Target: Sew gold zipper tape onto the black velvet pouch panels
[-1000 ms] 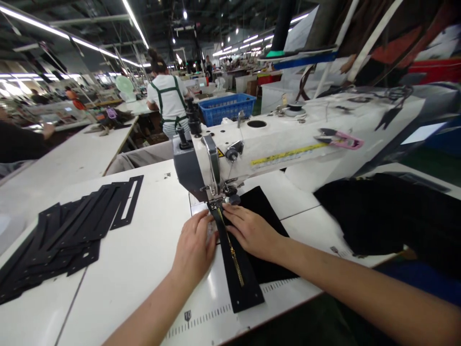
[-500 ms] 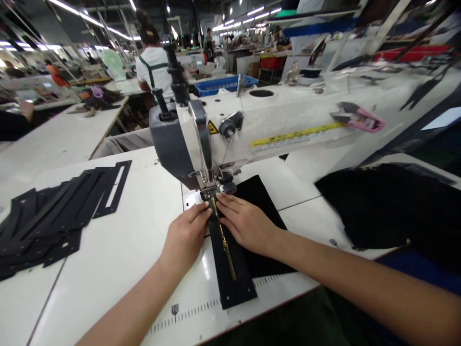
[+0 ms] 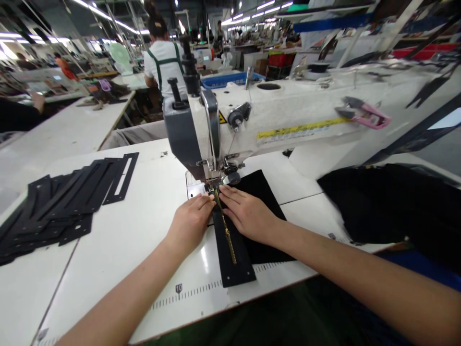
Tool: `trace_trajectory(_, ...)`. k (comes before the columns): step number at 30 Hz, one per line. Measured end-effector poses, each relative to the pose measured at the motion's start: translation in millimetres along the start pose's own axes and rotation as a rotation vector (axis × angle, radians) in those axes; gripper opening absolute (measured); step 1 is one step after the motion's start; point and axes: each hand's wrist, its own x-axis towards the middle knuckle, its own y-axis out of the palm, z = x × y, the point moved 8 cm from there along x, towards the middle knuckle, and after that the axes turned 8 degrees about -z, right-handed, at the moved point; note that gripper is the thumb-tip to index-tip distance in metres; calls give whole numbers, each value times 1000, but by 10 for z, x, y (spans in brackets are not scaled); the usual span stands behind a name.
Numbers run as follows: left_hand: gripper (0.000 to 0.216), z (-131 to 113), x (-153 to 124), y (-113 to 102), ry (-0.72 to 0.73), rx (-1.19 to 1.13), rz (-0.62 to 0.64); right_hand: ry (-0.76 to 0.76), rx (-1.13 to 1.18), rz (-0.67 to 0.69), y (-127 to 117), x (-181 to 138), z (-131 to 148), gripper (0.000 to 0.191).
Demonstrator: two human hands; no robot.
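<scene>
Under the needle area of a sewing machine (image 3: 201, 134) lies a black strip (image 3: 242, 262) with a gold-toothed zipper (image 3: 227, 235) along its middle. A larger black fabric panel (image 3: 272, 252) lies partly beneath the strip, to its right. My left hand (image 3: 190, 222) has its fingers pressed together at the strip's left edge, close to the presser foot (image 3: 214, 185). Flat on the black material right of the zipper rests my right hand (image 3: 252, 214), its fingers stretched toward the foot. The zipper's far end is hidden under the machine head.
Overlapping black slotted strips (image 3: 75, 192) lie on the left of the white table (image 3: 118, 254). Dark fabric (image 3: 389, 202) is heaped at the right. Pink-handled snips (image 3: 365, 113) rest against the machine arm. A person (image 3: 163, 65) in white stands beyond, near a blue crate (image 3: 230, 79).
The whole view has shifted slightly, so the table appears a little further right and higher. Both hands keep about the same place on the strip by the presser foot.
</scene>
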Motion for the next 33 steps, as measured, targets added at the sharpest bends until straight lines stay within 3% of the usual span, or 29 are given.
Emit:
trace_trajectory(7,21,87,4,73,-116,16,71,2,84,-14,-8,-5,-35,34)
trace_trajectory(13,20,107,-30,93,-161,19,111,-1,253,-18,-160,-57,73,19)
trace_trajectory(19,26,78,-15,34,-137,31,112,219,291,-22,-209,-8,37,11)
trace_trajectory(22,25,16,-23,-5,-100,41,102,267,213,-45,-208,-59,54,15)
trace_trajectory(27,24,-107,-66,-32,-10,32,59,103,32,29,-101,-173,261,39)
trace_trajectory(33,27,-60,-69,13,16,1,74,129,-35,116,-8,-147,250,43)
